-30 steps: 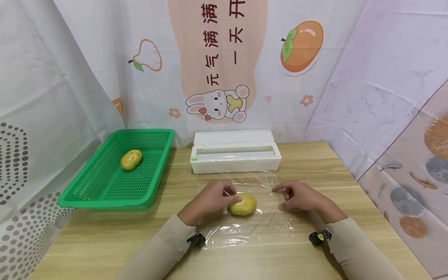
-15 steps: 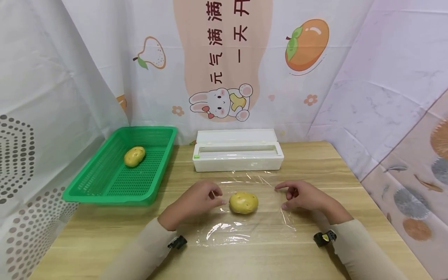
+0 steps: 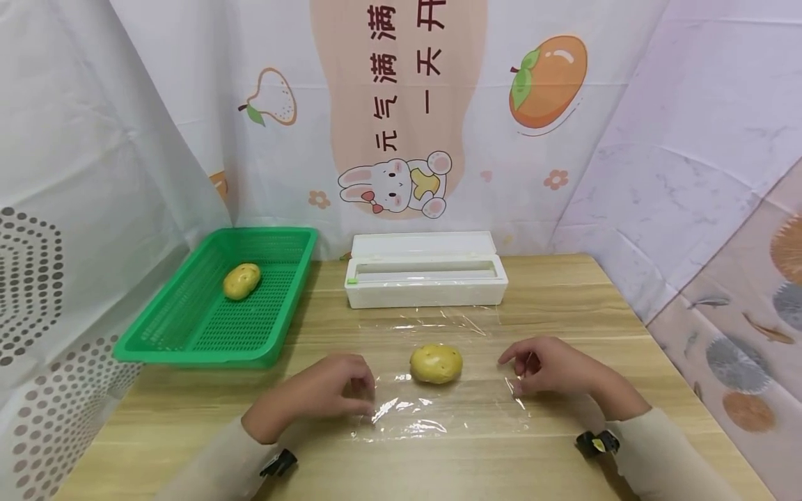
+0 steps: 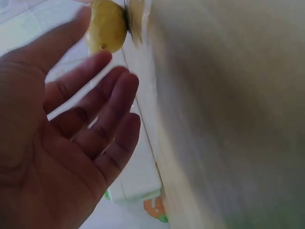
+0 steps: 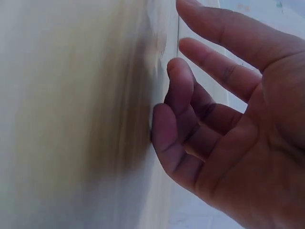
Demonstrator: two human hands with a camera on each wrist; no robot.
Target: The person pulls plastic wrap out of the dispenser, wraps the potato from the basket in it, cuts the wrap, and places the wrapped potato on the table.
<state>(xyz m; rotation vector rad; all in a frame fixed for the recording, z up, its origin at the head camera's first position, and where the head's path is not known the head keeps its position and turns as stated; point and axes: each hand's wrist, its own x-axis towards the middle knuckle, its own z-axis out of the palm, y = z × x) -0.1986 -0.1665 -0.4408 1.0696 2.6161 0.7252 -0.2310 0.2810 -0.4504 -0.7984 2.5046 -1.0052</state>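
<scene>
Printed curtains (image 3: 269,174), with a cartoon rabbit near upper centre, back a wood-grain tabletop (image 3: 564,299) filling the lower frame. At left sits a green perforated plastic basket (image 3: 289,306). Clear cling film (image 3: 438,410) lies flat at lower centre, just before a white cling-film dispenser (image 3: 426,295) with its lid up. Both hands are loosely parted: the left hand (image 3: 326,390), lower left of centre, has bent, relaxed fingers with thumb apart; the right hand (image 3: 551,365), lower right, extends its index finger above softly curled ones. Whether either touches film, I cannot tell. One yellow potato (image 3: 436,363) rests on the film between them; a second potato (image 3: 241,281) lies in the basket.
</scene>
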